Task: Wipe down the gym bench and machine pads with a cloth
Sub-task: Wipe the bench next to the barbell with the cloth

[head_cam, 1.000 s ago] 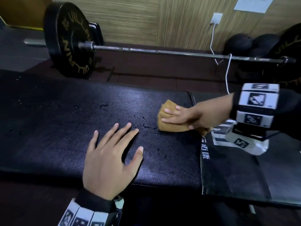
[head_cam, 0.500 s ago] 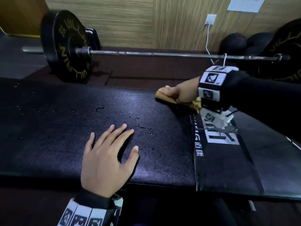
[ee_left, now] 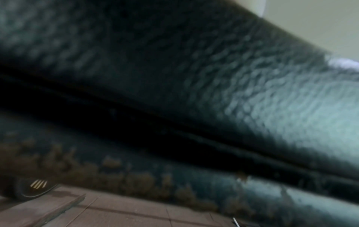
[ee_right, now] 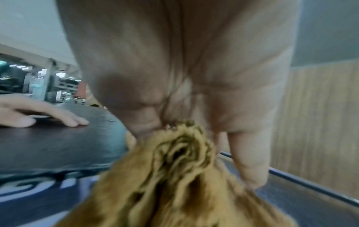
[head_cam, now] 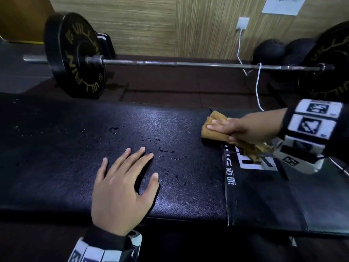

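Pressing tan cloth (head_cam: pixel 211 129) flat onto black padded desk (head_cam: pixel 132 129) with right hand (head_cam: pixel 243 129), fingers straight on top, thumb tucked along the near edge of the cloth; bunched tail of cloth trailing under the palm toward the wrist. Cloth sitting at far right end of the main pad, just beside the seam to the next pad section (head_cam: pixel 264 195). In right wrist view, palm (ee_right: pixel 184 61) filling the frame above the crumpled cloth (ee_right: pixel 174 176).

Resting left hand (head_cam: pixel 122 190) palm-down on the near half of the pad, fingers spread and straight, gripping nothing. Left wrist view blurred, showing only dark grained pad (ee_left: pixel 213 76) close up.

Showing scattered water droplets (head_cam: pixel 160 148) between the two hands.

Reading: white block lettering (head_cam: pixel 258 165) on right pad section, partly covered, not legible; small vertical white characters (head_cam: pixel 230 176) along the seam, too small to read. Barbell (head_cam: pixel 179 64) lying on floor behind desk, black plate (head_cam: pixel 79 55) with gold "VILLAIN" lettering. White paper sign (head_cam: pixel 283 4) on wood-panel wall, "weight on floor" partly readable. White cable (head_cam: pixel 257 86) hanging from wall socket (head_cam: pixel 242 23).
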The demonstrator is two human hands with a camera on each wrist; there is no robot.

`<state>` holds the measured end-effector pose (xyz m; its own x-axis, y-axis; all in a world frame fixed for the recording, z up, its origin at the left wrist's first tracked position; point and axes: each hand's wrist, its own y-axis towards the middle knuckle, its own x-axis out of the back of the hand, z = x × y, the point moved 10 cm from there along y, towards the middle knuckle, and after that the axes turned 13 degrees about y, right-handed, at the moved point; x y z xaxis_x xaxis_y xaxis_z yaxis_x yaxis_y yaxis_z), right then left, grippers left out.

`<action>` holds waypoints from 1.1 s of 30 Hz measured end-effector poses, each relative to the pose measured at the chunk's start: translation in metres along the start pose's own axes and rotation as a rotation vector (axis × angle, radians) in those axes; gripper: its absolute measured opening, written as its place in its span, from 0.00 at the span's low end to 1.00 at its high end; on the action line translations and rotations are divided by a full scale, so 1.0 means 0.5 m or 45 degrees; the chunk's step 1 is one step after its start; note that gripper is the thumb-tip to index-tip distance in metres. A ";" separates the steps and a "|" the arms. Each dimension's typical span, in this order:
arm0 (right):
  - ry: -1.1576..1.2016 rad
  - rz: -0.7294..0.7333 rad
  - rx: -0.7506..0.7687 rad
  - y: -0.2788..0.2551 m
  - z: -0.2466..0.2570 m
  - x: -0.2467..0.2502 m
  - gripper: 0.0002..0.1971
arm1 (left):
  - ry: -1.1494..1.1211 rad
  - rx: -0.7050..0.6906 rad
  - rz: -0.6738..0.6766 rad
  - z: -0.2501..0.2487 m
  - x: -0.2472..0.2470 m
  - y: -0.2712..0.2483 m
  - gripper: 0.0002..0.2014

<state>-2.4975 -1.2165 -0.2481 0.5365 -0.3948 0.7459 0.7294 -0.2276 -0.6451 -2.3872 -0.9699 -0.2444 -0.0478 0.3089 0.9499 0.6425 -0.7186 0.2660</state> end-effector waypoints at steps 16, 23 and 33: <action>0.095 -0.185 -0.025 0.054 0.092 0.024 0.30 | 0.018 -0.016 -0.012 -0.003 0.007 -0.006 0.22; 0.331 -0.324 0.066 -0.110 0.142 -0.106 0.29 | 0.037 -0.056 0.001 -0.005 0.006 -0.011 0.23; 0.575 -0.954 -0.329 -0.111 0.184 -0.153 0.26 | 0.267 0.030 0.176 0.073 0.019 -0.027 0.29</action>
<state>-2.5401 -1.0917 -0.2539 -0.2959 -0.3618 0.8840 0.6730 -0.7357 -0.0758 -2.3684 -0.9343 -0.2452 -0.1143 0.0705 0.9909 0.6713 -0.7298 0.1293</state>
